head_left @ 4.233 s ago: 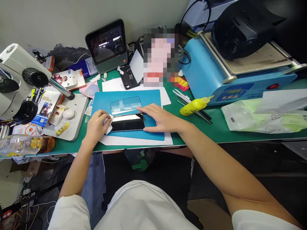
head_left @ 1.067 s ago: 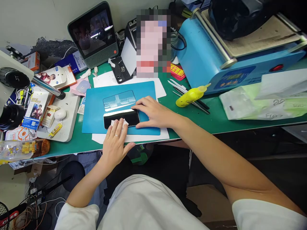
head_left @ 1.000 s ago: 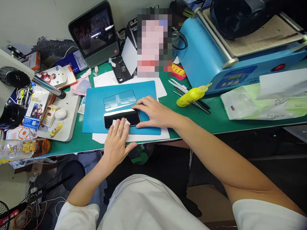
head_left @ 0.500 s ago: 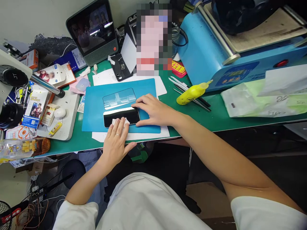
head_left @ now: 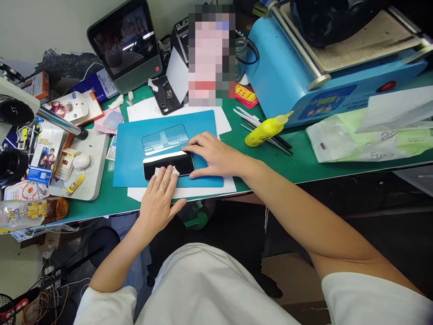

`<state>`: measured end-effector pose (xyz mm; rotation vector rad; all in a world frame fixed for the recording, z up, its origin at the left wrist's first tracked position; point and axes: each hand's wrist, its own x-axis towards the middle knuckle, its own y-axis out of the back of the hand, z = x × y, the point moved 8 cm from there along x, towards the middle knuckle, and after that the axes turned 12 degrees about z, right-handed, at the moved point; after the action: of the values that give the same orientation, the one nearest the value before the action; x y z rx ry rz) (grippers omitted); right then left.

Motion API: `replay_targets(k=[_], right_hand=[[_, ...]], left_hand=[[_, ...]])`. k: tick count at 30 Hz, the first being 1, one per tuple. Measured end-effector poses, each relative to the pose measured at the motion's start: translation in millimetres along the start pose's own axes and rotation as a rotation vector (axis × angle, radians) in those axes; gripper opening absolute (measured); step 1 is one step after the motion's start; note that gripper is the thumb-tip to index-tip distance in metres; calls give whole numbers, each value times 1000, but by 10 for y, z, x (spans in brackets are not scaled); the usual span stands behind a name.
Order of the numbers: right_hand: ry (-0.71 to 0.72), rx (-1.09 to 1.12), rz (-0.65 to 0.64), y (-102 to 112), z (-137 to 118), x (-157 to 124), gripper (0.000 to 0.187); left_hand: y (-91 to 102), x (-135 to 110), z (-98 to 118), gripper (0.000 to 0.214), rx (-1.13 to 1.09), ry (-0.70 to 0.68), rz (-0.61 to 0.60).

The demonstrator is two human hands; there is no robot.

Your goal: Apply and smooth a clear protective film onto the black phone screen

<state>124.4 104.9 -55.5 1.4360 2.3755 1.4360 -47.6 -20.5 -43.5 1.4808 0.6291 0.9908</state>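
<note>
A phone (head_left: 158, 165) with a black screen lies face up on the blue mat (head_left: 131, 135). Flat over its near edge rests my left hand (head_left: 160, 198), its fingertips pressing a folded white wipe (head_left: 175, 171) onto the screen. My right hand (head_left: 214, 155) clasps the phone's right end, thumb at the near corner and fingers at the far one. Just beyond the phone lies a clear screen protector (head_left: 165, 139) with a dark border, close to my right fingertips.
Right of the mat lie a yellow squeeze bottle (head_left: 265, 131) and several thin tools. A blue machine (head_left: 280, 72) stands behind them, with a plastic packet (head_left: 365, 140) in front. A smart display (head_left: 126, 45), a black phone case (head_left: 167, 95) and a microscope stand (head_left: 61, 122) border the mat.
The whole view has shifted slightly, so things appear a little further left. Both hands keep nearly the same places on the phone.
</note>
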Motion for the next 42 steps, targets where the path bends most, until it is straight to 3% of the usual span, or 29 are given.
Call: replay_targets(k=[7,14,21,26,30,38,42], right_hand=[[6,37,-53,32,5,-11,92],[-13,47,-46,52,-25,3,78],[-51,66,-51,46,13,-7,95],[-44,85,-33,33,17,-8,96],[-42,77,-32,39,9,-11,93],[-55,62,-74,34,23,-23,95],[-61,62,-75,30,35,-31,94]], left_hand=[[-66,251,195,77,13,-50,-18],[-129,479,370,82,-23,-44,-45],[-151,755,232,91,-13,28,-67],[-186,917,140,89,-28,40,-78],[-140,826,50,88,-14,41,-52],[76,258,-645,85,-34,146,-29],[118,113,-766,81,-66,119,-62]])
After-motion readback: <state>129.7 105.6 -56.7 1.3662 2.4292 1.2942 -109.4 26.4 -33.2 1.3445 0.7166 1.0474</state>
